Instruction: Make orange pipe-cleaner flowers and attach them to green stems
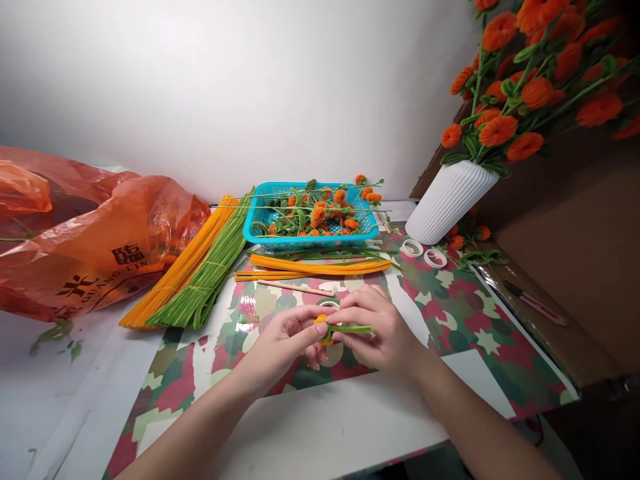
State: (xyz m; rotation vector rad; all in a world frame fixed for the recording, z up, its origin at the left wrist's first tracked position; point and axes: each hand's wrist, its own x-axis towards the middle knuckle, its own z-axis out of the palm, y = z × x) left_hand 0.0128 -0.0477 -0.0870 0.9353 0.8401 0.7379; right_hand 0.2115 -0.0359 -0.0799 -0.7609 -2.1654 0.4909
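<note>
Between my two hands is a small pipe-cleaner flower (324, 321), yellow-orange at its head with a green stem pointing right. My left hand (293, 331) pinches the flower head between thumb and fingers. From the other side, my right hand (375, 327) has its thumb and fingers closed on the green stem (355, 329) close to the head. Just behind the hands, a roll of tape (329, 305) lies partly hidden. A thin wooden stick (295, 288) and several loose yellow pipe cleaners (320, 267) lie a little farther back.
A blue basket (250, 230) holds orange flowers. Left of it lie bundles of yellow (185, 260) and green pipe cleaners (210, 267), beside an orange plastic bag (110, 233). At right are a white vase (445, 203), two tape rolls (435, 259) and a pink cutter (543, 307).
</note>
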